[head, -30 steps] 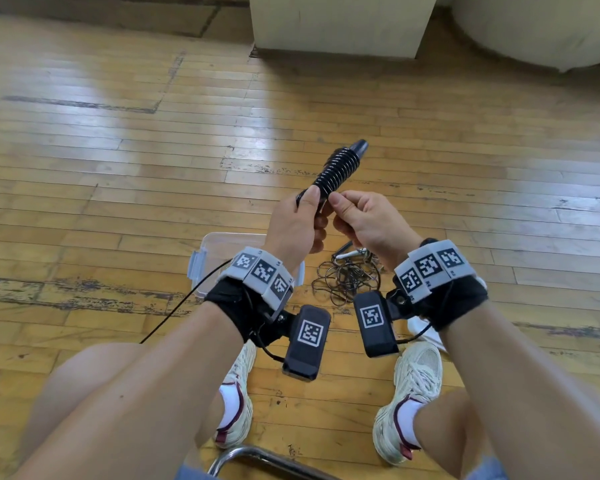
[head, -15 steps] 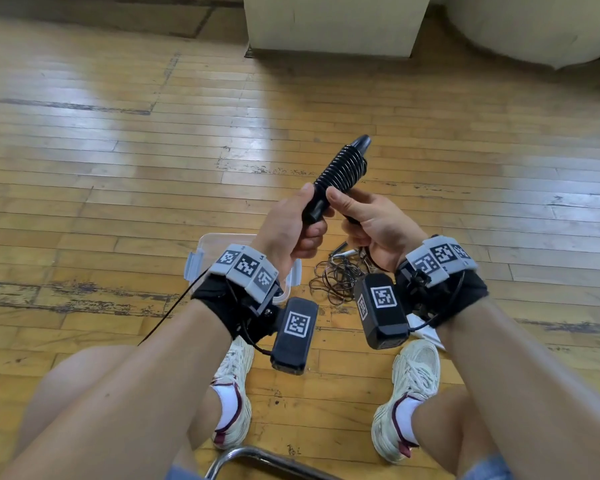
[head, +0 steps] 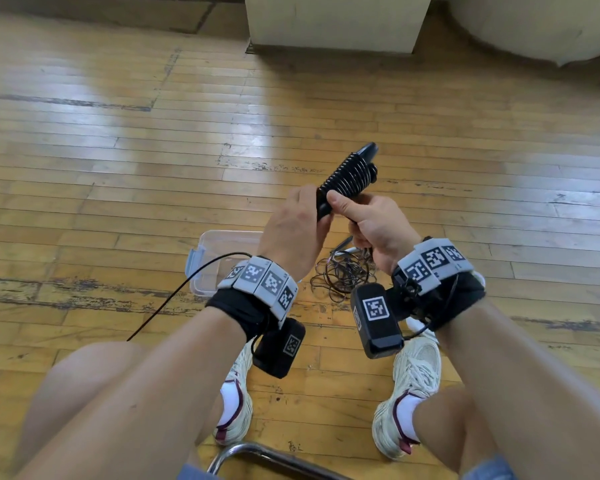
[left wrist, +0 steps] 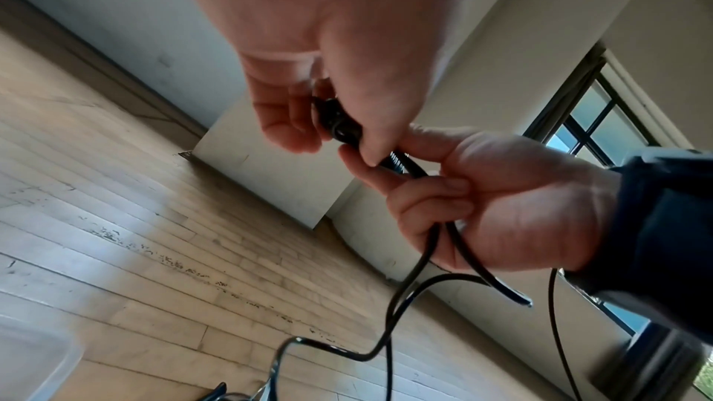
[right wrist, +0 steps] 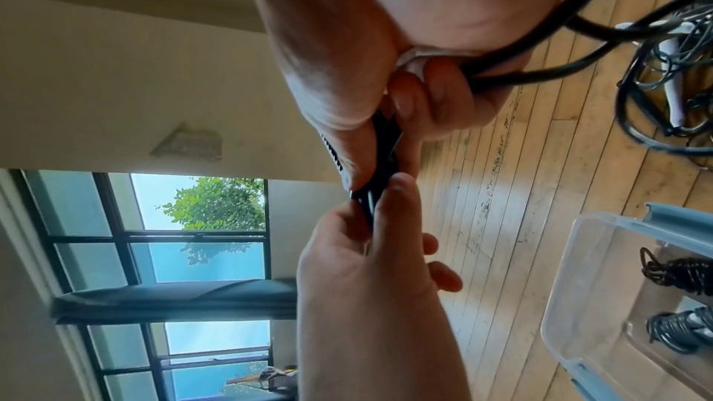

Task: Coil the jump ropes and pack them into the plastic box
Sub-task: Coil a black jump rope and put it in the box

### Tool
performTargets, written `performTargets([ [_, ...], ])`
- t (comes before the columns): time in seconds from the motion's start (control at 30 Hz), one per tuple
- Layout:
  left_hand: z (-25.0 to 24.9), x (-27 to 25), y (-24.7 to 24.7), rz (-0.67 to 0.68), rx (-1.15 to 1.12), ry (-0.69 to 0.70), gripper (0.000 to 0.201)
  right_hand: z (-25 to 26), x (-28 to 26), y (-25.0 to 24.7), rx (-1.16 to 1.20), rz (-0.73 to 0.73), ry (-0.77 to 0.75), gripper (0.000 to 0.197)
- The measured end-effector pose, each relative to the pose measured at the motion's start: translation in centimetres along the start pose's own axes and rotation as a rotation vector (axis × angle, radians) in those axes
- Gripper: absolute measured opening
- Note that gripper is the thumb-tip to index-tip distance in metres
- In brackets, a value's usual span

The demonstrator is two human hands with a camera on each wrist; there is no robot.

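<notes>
Above the floor I hold up a black jump rope (head: 349, 174), its cord wound in tight turns around the paired handles. My left hand (head: 293, 230) grips the bare lower end of the handles (left wrist: 339, 124). My right hand (head: 371, 220) presses its thumb on the lowest turns. Its curled fingers hold two loose cord strands (left wrist: 436, 240). A clear plastic box (head: 222, 258) lies on the floor behind my left wrist. In the right wrist view the box (right wrist: 578, 301) holds two coiled ropes (right wrist: 679, 273).
A tangle of thin loose rope (head: 343, 275) lies on the wooden floor just right of the box, below my right hand. My shoes (head: 413, 393) and a chair's metal tube (head: 257, 452) are near me. A pale cabinet (head: 333, 26) stands far ahead.
My right thumb has slid up against the bottom of the coil and the right wrist has turned. The wound bundle has tilted a little; both hands keep their hold.
</notes>
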State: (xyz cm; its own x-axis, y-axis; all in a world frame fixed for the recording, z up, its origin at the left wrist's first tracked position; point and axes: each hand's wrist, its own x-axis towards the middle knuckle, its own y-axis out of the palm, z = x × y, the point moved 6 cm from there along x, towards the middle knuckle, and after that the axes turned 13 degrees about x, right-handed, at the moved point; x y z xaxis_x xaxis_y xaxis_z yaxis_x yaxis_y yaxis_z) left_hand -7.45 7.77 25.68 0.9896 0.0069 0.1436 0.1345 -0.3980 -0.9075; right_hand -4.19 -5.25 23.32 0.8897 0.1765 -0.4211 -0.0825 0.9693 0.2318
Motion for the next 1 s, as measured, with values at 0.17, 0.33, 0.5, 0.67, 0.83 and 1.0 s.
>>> performTargets([
  [0.17, 0.0, -0.1, 0.1, -0.008, 0.013, -0.058, 0.033, 0.5, 0.1, 0.9, -0.127, 0.052, -0.028, 0.028],
  [0.33, 0.9, 0.3, 0.2, 0.011, 0.036, -0.170, 0.031, 1.0, 0.0, 1.5, -0.484, 0.085, -0.233, 0.026],
  [0.5, 1.2, 0.2, 0.4, 0.063, -0.006, -0.235, 0.029, 1.4, -0.4, 1.8, -0.582, 0.185, -0.285, 0.027],
  [0.67, 1.7, 0.5, 0.9, 0.146, -0.180, -0.237, 0.026, 1.2, 0.0, 1.0, -0.562, 0.191, -0.214, 0.030],
  [0.83, 1.7, 0.4, 1.4, 0.173, -0.667, -0.400, 0.025, 1.1, 0.2, 0.8, -0.512, 0.142, -0.180, 0.044],
  [1.0, 0.6, -0.1, 1.0, 0.221, -1.101, -0.513, 0.027, 1.0, 0.3, 1.0, -0.294, 0.062, -0.121, 0.041],
])
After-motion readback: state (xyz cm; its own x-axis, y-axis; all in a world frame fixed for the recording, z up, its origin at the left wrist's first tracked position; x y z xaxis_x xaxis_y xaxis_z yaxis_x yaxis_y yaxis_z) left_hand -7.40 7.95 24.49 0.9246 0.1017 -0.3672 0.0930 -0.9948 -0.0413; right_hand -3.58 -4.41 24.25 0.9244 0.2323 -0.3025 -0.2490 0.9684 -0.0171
